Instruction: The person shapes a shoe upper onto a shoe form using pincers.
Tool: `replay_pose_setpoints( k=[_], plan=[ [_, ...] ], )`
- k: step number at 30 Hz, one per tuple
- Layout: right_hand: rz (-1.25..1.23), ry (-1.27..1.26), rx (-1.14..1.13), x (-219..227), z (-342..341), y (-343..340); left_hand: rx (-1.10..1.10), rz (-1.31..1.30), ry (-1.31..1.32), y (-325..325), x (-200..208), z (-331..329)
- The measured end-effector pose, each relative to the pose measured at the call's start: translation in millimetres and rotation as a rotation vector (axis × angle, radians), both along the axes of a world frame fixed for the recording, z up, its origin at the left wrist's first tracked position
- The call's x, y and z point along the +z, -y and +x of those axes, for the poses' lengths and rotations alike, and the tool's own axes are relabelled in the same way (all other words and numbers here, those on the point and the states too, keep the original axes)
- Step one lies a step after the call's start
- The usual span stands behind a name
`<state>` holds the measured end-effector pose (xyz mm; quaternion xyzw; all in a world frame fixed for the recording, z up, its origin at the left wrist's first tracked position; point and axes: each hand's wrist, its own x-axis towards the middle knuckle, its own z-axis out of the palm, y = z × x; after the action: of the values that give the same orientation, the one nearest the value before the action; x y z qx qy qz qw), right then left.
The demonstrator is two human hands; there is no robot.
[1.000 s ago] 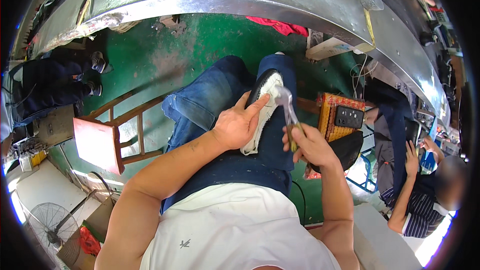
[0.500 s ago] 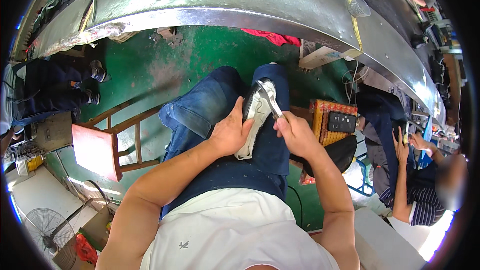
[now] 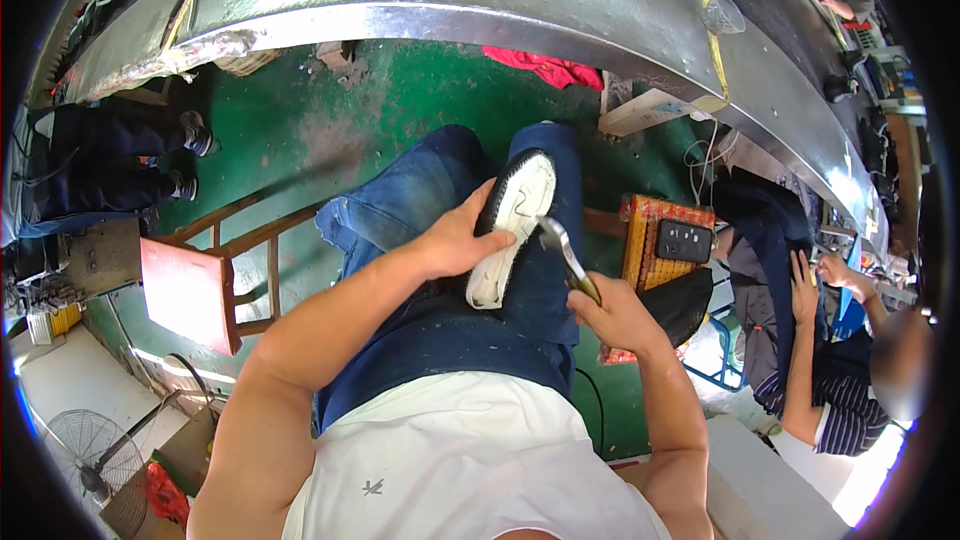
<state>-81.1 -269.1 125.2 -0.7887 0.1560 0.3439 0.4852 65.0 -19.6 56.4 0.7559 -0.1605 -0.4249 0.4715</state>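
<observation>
A shoe (image 3: pixel 525 195) with a dark upper lies bottom up across my lap, its pale, unfinished underside showing a wavy line. My left hand (image 3: pixel 459 240) is closed round its left side, thumb pressed onto the pale underside. My right hand (image 3: pixel 613 314) grips a tool that looks like a hammer (image 3: pixel 569 258), with a curved shiny metal head and a yellowish handle. The head is close to the shoe's right edge; whether it touches cannot be made out. The rest of the handle is hidden in my fingers.
A metal-edged workbench (image 3: pixel 420 22) curves across the front. A wooden stool (image 3: pixel 187 285) stands at left, near a fan (image 3: pixel 92 460). On my right, a beaded seat (image 3: pixel 645 250) bears a black case (image 3: pixel 685 240). Beyond sits a co-worker (image 3: pixel 840 380), hands busy.
The hammer has come off the shoe's toe end and moved down and right, my right hand with it. The shoe has shifted slightly, still in my left hand.
</observation>
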Motion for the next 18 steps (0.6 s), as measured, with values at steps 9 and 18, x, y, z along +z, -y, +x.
replay_pose_setpoints(
  k=[9,18],
  plan=[
    [-0.305,0.467,0.395,15,-5,-32,0.085,-0.126,-0.24,3,-30,4],
    [-0.132,0.075,0.306,16,-33,1,0.17,-0.134,-0.224,-1,-25,0]
  ],
)
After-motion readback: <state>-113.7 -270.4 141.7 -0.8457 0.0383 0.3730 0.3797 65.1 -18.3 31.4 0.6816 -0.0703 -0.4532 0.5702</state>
